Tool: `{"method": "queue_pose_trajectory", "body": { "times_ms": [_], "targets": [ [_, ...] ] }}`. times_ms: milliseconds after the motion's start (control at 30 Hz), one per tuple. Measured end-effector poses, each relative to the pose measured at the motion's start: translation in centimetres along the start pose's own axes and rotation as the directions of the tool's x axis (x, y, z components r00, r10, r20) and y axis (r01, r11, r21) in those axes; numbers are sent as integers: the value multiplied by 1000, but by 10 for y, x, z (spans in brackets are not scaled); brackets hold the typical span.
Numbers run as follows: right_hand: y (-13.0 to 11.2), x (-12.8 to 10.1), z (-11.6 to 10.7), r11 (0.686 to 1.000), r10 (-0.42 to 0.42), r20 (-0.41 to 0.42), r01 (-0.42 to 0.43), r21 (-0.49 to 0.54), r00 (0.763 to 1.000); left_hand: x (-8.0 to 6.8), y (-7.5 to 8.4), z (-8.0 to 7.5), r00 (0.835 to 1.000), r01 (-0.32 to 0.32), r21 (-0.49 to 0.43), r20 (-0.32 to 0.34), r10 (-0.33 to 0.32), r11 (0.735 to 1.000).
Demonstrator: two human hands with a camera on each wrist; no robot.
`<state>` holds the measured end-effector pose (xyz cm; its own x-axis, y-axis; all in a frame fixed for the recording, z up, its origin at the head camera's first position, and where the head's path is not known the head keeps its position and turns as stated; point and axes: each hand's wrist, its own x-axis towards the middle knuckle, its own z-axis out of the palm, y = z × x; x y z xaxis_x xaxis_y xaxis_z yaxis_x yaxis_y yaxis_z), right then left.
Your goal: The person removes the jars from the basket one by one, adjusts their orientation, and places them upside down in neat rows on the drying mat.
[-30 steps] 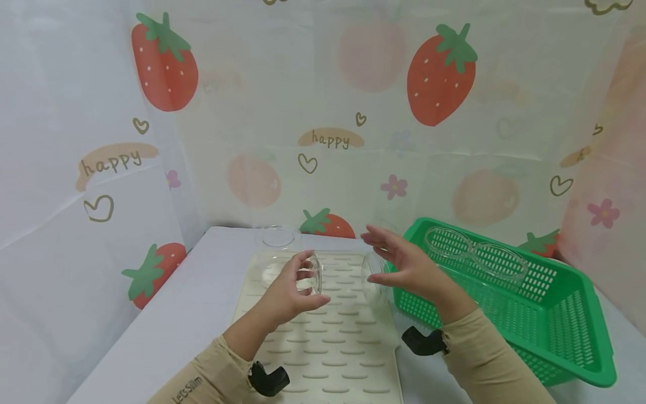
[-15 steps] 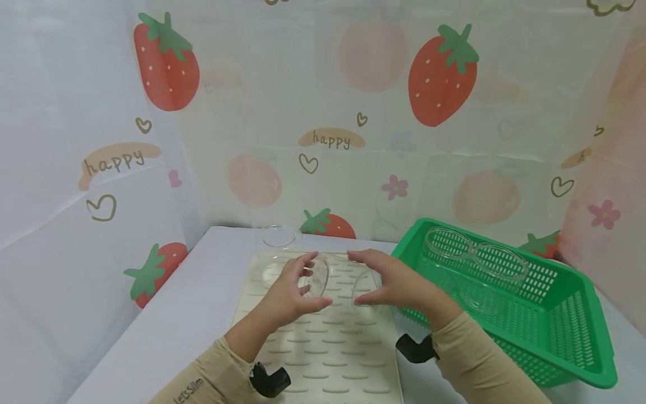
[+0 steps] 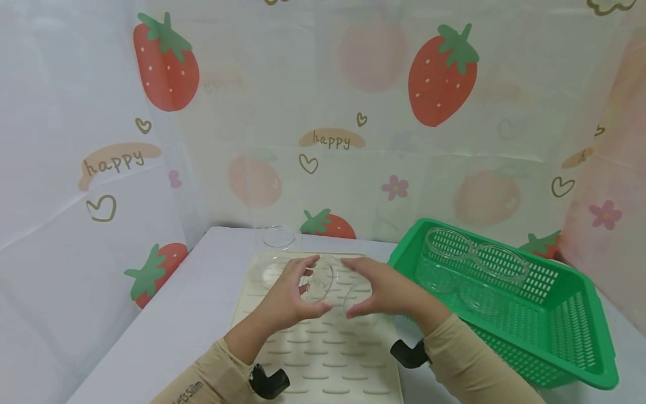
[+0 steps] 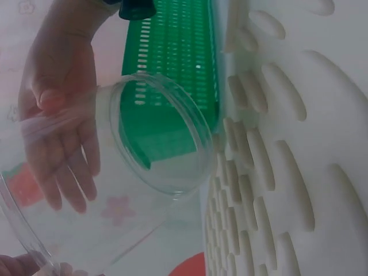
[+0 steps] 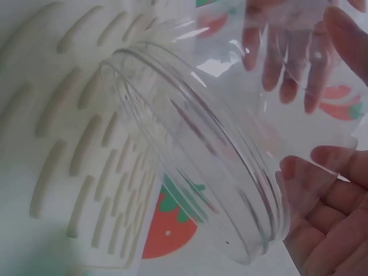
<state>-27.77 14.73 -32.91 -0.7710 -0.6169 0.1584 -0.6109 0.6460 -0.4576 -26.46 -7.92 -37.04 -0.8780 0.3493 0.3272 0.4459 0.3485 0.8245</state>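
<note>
My left hand [image 3: 292, 292] grips a clear plastic jar [image 3: 323, 280], its fingers behind and thumb in front. In the left wrist view the clear jar's rim [image 4: 198, 144] shows large. My right hand [image 3: 388, 289] curves round a second clear round piece [image 3: 345, 300], close to the first. The right wrist view shows a threaded clear rim [image 5: 253, 178], with right-hand fingers [image 5: 328, 213] behind the plastic. Through so much clear plastic, I cannot tell whether the two pieces touch. Both are held above the cream ridged mat [image 3: 323, 362].
A green basket [image 3: 565, 365] stands at the right with clear jars [image 3: 499, 261] inside. Another clear jar [image 3: 279, 237] stands at the back left, by the mat's far corner. A strawberry-print cloth [image 3: 328, 84] hangs behind the white table [image 3: 166, 336].
My right hand has moved left and slightly down, bringing its clear piece closer to the jar in my left hand. The left hand has hardly moved; its jar has tilted a little.
</note>
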Motion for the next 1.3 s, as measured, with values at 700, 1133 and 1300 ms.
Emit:
{"method": "queue_pose_trajectory", "body": {
  "times_ms": [700, 1133, 1300],
  "targets": [
    [1, -1, 4, 998, -56, -77, 56, 1, 995, -2, 3, -5, 999, -33, 19, 8, 32, 999],
    [9, -3, 4, 980, 69, -185, -32, 197, 980, 1, -1, -20, 998, 62, -270, 14, -61, 961],
    [13, -1, 7, 965, 86, -242, -20, 262, 966, 0, 2, -26, 999, 45, -290, -12, -51, 956]
  ]
}}
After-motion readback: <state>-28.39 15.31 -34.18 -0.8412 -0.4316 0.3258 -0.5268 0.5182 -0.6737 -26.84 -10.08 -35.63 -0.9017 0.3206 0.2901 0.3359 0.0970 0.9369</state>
